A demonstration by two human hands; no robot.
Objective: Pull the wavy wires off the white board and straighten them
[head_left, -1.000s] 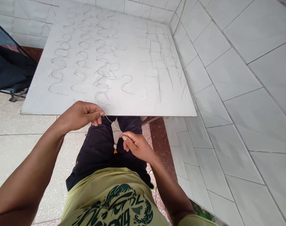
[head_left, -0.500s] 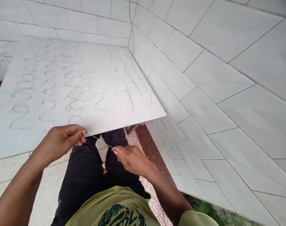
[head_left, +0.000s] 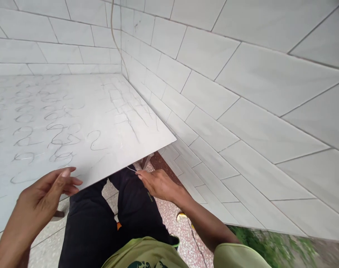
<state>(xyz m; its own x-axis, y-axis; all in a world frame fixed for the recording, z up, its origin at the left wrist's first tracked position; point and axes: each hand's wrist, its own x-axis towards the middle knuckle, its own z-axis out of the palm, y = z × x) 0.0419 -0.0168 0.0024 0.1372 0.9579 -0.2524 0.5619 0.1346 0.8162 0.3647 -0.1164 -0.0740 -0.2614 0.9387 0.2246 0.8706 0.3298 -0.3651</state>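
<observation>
A thin, pale wire pokes out from the fingertips of my right hand, which is closed in a pinch on it. Its short visible end points toward the front edge of the white tabletop, above my dark trousers. My left hand is off to the left by the same edge, fingers apart and holding nothing. Dark curved marks in rows and a grid of lines cover parts of the tabletop. How much wire is tucked inside my right hand is hidden.
White tiled walls meet at the far corner, where a cable hangs down. Below the right arm lie a speckled floor, a yellow object and a dark cord. Green plants are at lower right.
My left hand has let go of the wire and moved left and down, its fingers spreading. My right hand keeps its end. The view has turned right.
</observation>
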